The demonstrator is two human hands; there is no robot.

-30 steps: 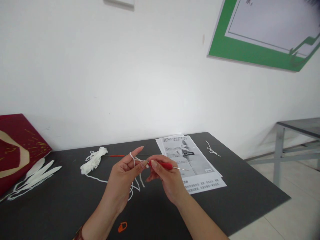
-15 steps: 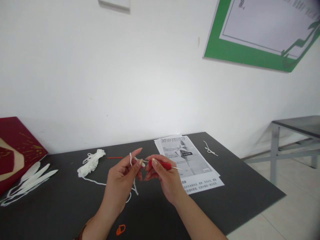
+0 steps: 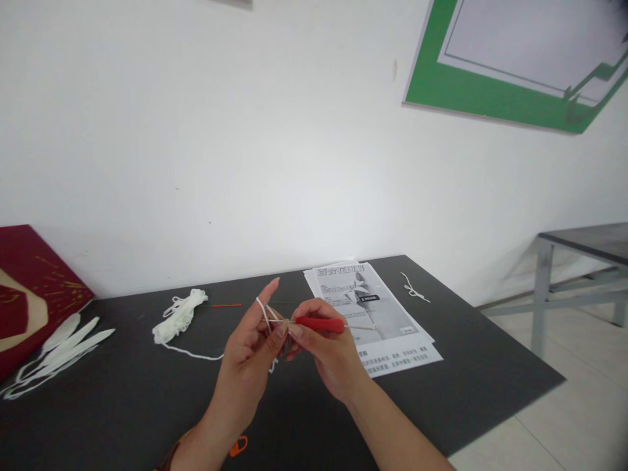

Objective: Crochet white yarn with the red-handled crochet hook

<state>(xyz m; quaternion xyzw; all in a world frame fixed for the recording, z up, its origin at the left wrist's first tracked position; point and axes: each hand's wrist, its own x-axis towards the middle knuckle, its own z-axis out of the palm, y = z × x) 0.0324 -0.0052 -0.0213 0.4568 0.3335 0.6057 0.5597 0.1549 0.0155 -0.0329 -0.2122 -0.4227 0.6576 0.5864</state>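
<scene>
Your right hand (image 3: 326, 348) grips the red hook (image 3: 321, 324), now farther across the white yarn (image 3: 262, 306) your left hand (image 3: 251, 345) pinches. This apparently engages the strand.

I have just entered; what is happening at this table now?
A person is handling white yarn and a red-handled tool over a black table. The right hand grips the red handle; the left hand has yarn over its raised index finger, its thumb close to the right thumb. The yarn's bundle lies to the left, printed sheets to the right.
</scene>
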